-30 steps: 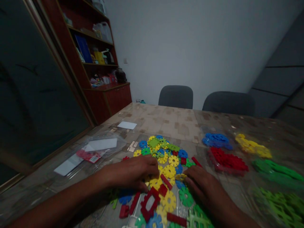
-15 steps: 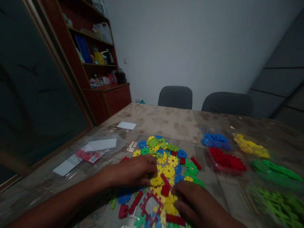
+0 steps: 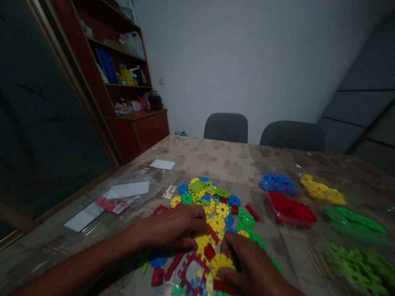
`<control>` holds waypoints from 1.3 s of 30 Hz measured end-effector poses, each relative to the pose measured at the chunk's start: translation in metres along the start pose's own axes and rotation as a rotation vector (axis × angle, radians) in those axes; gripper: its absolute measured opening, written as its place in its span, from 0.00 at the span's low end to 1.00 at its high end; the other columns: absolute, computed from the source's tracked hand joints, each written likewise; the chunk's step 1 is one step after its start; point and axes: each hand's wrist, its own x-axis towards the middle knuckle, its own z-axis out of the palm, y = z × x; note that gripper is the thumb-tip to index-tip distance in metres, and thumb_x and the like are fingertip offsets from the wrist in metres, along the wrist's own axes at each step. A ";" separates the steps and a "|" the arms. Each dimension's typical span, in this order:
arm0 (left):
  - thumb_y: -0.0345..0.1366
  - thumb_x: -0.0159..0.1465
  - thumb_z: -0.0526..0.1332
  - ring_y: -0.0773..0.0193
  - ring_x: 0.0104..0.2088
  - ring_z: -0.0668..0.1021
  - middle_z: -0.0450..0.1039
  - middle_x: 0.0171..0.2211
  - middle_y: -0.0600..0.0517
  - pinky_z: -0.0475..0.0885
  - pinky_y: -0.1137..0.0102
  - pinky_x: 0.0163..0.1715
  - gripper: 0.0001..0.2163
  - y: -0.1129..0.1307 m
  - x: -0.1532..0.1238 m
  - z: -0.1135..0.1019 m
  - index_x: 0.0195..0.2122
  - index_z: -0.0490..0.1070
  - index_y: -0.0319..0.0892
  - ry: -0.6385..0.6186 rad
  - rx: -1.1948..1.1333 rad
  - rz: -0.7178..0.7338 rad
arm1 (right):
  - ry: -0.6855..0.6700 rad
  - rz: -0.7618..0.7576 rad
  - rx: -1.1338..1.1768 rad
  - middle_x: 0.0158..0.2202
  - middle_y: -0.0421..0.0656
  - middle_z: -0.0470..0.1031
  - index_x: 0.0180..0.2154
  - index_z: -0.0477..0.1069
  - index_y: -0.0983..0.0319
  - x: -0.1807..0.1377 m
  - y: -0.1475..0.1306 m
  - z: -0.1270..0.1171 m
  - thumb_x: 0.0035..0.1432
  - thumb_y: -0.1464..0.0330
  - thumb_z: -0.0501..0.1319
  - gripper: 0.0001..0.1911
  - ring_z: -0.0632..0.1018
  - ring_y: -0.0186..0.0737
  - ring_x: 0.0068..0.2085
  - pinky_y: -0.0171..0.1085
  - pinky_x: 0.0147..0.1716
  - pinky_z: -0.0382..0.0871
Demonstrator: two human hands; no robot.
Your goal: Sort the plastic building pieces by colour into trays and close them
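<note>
A loose heap of notched plastic building discs spreads before me in yellow, blue and green. My left hand (image 3: 185, 226) lies over its left side, fingers curled down; what is under them is hidden, and a yellow notched disc (image 3: 203, 242) shows by the thumb. At the near right, my right hand (image 3: 248, 261) has thumb and fingers closed at the edge of another yellow notched disc (image 3: 221, 264). Between the hands lies a small red block (image 3: 210, 252). A dark red toothed frame (image 3: 182, 274) and a red bar (image 3: 173, 266) sit nearer to me.
On the right stand clear trays of sorted pieces: blue (image 3: 277, 183), red (image 3: 291, 209), yellow (image 3: 322, 190), green (image 3: 353, 220) and light green (image 3: 364, 267). Clear packaging with a red label (image 3: 112, 203) and a white card (image 3: 163, 164) lie left. Two chairs (image 3: 226, 127) stand behind the table.
My left hand has shifted slightly right and down. My right hand has closed on a yellow disc, which now sits more tilted up. The small red block has moved slightly left.
</note>
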 end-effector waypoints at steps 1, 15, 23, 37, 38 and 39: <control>0.33 0.63 0.68 0.56 0.45 0.74 0.71 0.46 0.49 0.70 0.65 0.46 0.17 0.000 0.000 0.000 0.52 0.70 0.48 -0.003 -0.011 -0.005 | -0.011 0.006 0.034 0.29 0.37 0.69 0.30 0.60 0.58 0.001 0.000 -0.001 0.46 0.70 0.63 0.12 0.66 0.36 0.30 0.34 0.29 0.52; 0.30 0.67 0.61 0.62 0.36 0.73 0.72 0.35 0.53 0.67 0.70 0.39 0.03 -0.004 -0.005 -0.009 0.36 0.68 0.43 0.054 -0.187 -0.082 | -0.039 -0.055 0.065 0.29 0.39 0.71 0.28 0.61 0.59 0.002 -0.002 -0.006 0.53 0.70 0.61 0.07 0.68 0.37 0.31 0.35 0.30 0.52; 0.23 0.58 0.65 0.65 0.28 0.72 0.72 0.29 0.56 0.61 0.72 0.28 0.14 -0.005 -0.020 -0.027 0.44 0.76 0.45 -0.125 -0.154 -0.320 | 0.022 -0.129 0.114 0.31 0.41 0.76 0.34 0.72 0.61 -0.001 0.001 -0.015 0.58 0.70 0.58 0.04 0.74 0.38 0.32 0.34 0.32 0.59; 0.23 0.57 0.68 0.60 0.43 0.75 0.73 0.41 0.55 0.68 0.68 0.43 0.15 -0.004 -0.019 -0.017 0.39 0.70 0.47 -0.073 -0.088 -0.215 | 0.153 -0.130 0.061 0.38 0.47 0.79 0.39 0.74 0.61 0.015 0.007 -0.027 0.61 0.68 0.57 0.08 0.77 0.45 0.39 0.40 0.39 0.66; 0.22 0.58 0.67 0.60 0.43 0.75 0.74 0.41 0.55 0.68 0.68 0.44 0.14 -0.004 -0.018 -0.017 0.40 0.71 0.47 -0.066 -0.087 -0.206 | 0.150 -0.128 0.056 0.39 0.47 0.79 0.40 0.75 0.61 0.018 0.008 -0.028 0.61 0.68 0.57 0.09 0.77 0.46 0.40 0.41 0.40 0.67; 0.22 0.59 0.66 0.60 0.43 0.75 0.75 0.42 0.54 0.68 0.68 0.44 0.14 -0.005 -0.018 -0.017 0.41 0.71 0.47 -0.058 -0.083 -0.199 | 0.141 -0.125 0.048 0.40 0.47 0.79 0.41 0.75 0.61 0.021 0.008 -0.029 0.61 0.68 0.58 0.09 0.77 0.45 0.40 0.41 0.40 0.67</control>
